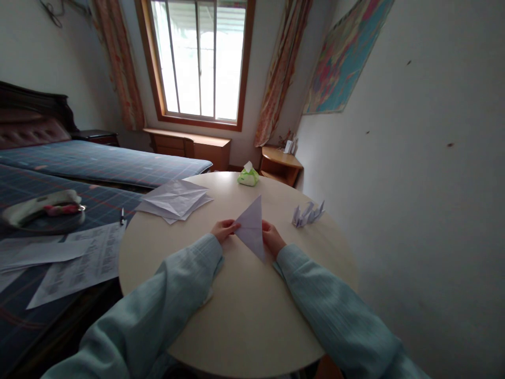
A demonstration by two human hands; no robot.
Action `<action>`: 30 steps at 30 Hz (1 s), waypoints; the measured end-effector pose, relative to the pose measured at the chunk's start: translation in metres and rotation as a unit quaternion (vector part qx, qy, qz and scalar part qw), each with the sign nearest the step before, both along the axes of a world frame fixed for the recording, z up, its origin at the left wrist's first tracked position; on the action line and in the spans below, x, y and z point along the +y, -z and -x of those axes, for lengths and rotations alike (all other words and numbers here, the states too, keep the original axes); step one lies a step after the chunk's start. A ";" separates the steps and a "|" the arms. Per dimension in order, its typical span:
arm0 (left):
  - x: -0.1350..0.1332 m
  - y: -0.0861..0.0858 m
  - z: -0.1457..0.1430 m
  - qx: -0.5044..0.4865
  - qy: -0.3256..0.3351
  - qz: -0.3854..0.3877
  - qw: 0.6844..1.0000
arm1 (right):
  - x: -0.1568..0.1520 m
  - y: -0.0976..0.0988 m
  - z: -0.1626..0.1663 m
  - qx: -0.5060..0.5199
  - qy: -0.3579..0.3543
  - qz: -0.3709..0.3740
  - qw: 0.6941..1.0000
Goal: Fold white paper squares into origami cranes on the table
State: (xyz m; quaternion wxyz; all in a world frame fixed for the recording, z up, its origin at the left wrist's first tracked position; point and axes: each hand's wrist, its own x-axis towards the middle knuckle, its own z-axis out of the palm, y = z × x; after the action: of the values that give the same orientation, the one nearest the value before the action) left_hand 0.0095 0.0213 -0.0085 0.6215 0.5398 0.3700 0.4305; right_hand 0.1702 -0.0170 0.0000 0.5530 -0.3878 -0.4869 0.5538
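Between my hands, over the middle of the round table [236, 326], is a sheet of white paper [251, 223] folded into a triangle. My left hand [224, 230] pinches its left corner between thumb and fingers. Along the opposite, upright edge, my right hand [272, 237] grips the paper, with some fingers hidden behind it. A crease runs across the triangle's middle. To the left lies a stack of creased white paper sheets [177, 197]. Several small folded paper figures [308, 214] stand to the right of my right hand.
A green tissue pack [248, 176] sits at the table's far edge. On the left, a bed [98, 163] holds printed sheets [87, 260], a pen [122, 215] and a white bag-like item [43, 208]. A wall [426, 221] rises close on the right.
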 end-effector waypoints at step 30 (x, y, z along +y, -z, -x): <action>-0.058 -0.017 -0.038 0.259 -0.081 -0.355 0.895 | -0.016 -0.013 0.003 -0.519 0.221 -0.200 0.801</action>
State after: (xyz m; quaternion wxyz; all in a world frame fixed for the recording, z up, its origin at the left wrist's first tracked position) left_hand 0.0473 -0.0364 0.0088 0.2342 0.7848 0.3831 0.4273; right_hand 0.1672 -0.0334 0.0126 0.3898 -0.5950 -0.7025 0.0228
